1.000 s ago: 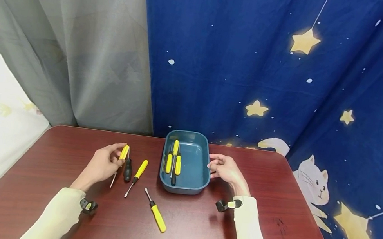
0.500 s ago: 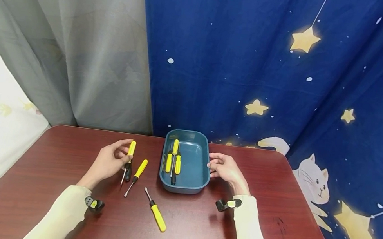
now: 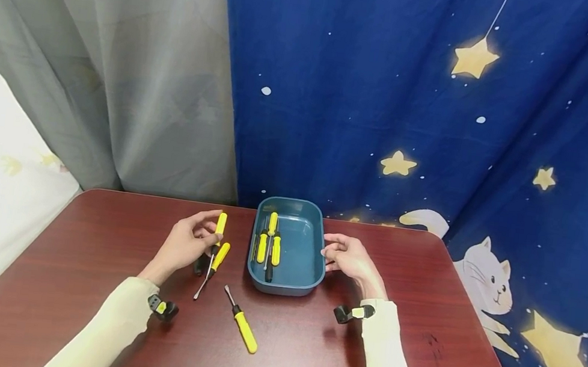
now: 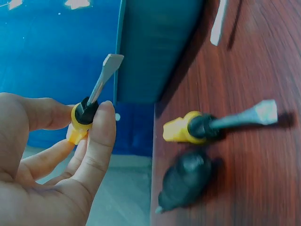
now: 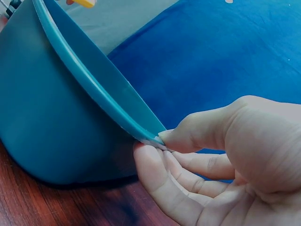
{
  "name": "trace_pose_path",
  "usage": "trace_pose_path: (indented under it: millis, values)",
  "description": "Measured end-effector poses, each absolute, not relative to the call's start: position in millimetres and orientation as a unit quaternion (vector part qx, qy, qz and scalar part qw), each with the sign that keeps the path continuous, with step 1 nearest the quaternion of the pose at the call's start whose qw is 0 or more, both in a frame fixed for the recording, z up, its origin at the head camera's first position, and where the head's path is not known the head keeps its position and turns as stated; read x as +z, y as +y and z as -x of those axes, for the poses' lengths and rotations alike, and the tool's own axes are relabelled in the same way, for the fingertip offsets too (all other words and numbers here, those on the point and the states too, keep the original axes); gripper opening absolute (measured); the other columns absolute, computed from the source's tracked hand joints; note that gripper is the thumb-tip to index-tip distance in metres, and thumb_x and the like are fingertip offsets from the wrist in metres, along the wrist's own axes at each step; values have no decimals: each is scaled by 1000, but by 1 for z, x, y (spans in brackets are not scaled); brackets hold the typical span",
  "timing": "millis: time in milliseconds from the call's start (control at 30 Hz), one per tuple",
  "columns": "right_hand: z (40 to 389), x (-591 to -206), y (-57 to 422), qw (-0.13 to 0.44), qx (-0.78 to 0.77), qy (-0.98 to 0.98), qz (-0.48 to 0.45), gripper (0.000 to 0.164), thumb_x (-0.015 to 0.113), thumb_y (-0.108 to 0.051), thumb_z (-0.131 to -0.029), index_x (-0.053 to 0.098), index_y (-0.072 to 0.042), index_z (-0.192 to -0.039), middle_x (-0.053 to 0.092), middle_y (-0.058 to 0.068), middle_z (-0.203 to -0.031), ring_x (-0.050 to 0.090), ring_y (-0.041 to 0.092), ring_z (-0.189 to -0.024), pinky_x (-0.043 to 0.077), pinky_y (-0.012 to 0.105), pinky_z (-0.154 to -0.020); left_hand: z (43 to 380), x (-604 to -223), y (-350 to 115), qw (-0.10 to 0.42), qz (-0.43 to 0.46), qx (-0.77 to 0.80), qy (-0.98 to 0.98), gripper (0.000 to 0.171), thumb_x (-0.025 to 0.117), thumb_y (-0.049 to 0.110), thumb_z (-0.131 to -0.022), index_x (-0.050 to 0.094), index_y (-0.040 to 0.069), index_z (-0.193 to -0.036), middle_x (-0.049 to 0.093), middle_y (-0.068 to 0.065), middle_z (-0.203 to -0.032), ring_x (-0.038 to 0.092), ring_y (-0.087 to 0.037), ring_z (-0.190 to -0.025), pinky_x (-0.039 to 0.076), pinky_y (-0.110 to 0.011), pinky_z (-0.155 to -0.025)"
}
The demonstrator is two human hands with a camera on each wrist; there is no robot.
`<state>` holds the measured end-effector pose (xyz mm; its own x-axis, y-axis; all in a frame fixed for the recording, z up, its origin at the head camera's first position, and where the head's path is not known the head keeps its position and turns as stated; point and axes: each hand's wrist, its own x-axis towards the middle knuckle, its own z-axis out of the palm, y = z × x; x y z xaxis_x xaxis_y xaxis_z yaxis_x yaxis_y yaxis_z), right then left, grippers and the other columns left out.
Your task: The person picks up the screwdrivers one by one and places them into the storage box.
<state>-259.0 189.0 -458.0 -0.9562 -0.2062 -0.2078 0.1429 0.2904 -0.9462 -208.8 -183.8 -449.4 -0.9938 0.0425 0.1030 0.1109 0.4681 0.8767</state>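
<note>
Left grip [image 3: 185,247] pinching yellow-handled screwdriver [image 3: 221,223] above counter [image 3: 307,354], left of blue bin [image 3: 298,255]; right grip [image 3: 352,259] pinching bin's right rim [image 5: 94,89].

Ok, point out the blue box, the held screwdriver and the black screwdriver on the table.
Blue box [image 3: 298,256], head view, bare inner floor.
Held screwdriver [image 4: 86,113], left wrist view, black collar.
Black screwdriver [image 4: 186,178], left wrist view, handle.

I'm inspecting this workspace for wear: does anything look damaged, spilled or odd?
Yes: dark marks on the tabletop, to the right of the right sleeve, stand out against the reddish surface around them. I cannot tell whether they are stains or scratches. No spill shows.
</note>
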Motion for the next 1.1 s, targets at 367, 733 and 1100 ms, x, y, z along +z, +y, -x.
trace_pose_path:
  millis: [367,733,1100]
  values:
    - [259,-456,190,153,-592,791,20,46,60,5,-94,57,3,-139,73,21,-102,68,19,-71,66,37,-69,219,-439,-161,11,40,-530,-847,55,71,13,-96,53,13,-148,63,-14,-109,65,-15,-76,63,-41,-65]
    - [259,-457,190,154,-594,789,16,46,58,6,-94,55,4,-140,73,20,-101,66,18,-69,65,33,-66,229,-432,-143,-12,34,-547,-836,55,73,18,-95,55,16,-147,64,-13,-108,67,-21,-71,64,-52,-75]
    - [258,-456,189,150,-603,783,22,49,64,8,-93,53,8,-141,70,21,-95,63,16,-69,65,35,-67,245,-425,-119,-27,41,-555,-830,56,71,14,-95,53,12,-148,66,-12,-106,66,-16,-69,63,-54,-77]
